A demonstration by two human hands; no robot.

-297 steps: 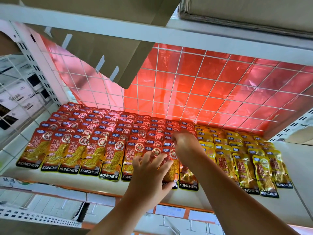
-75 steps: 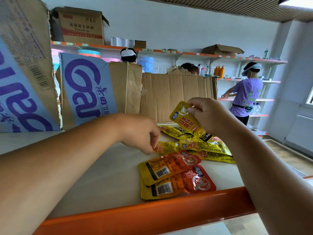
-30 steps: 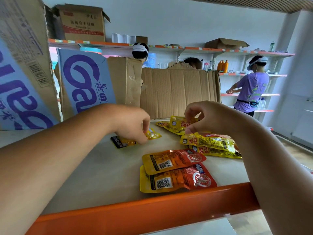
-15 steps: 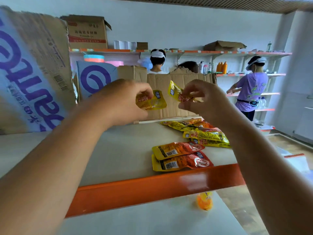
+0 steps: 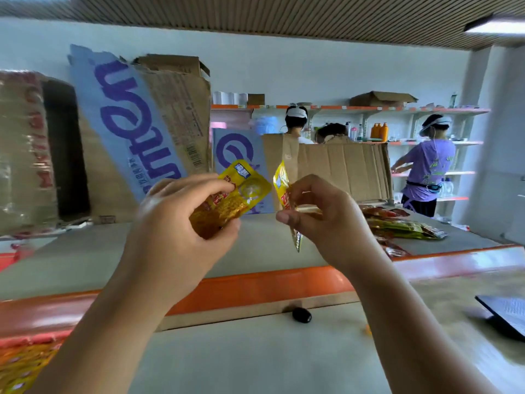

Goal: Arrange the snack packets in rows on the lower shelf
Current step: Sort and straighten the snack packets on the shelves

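Note:
My left hand (image 5: 181, 223) grips a yellow snack packet (image 5: 235, 194) in the air above the top shelf (image 5: 85, 257). My right hand (image 5: 326, 220) pinches a second yellow packet (image 5: 282, 191), seen edge-on, just to the right of the first. A loose pile of yellow and red packets (image 5: 397, 223) lies on the top shelf at the right, partly hidden behind my right arm. Packets arranged on the lower shelf (image 5: 20, 365) show at the bottom left corner, blurred.
Cardboard boxes with blue print (image 5: 136, 132) lean at the back left of the top shelf, and a flattened carton (image 5: 341, 172) stands behind my hands. The shelf has an orange front edge (image 5: 255, 285). People work at shelves in the background (image 5: 429, 166).
Both hands have come toward me and lowered slightly with their packets. The view has swung left and down, so the pile now lies further right and the lower shelf enters at the bottom left.

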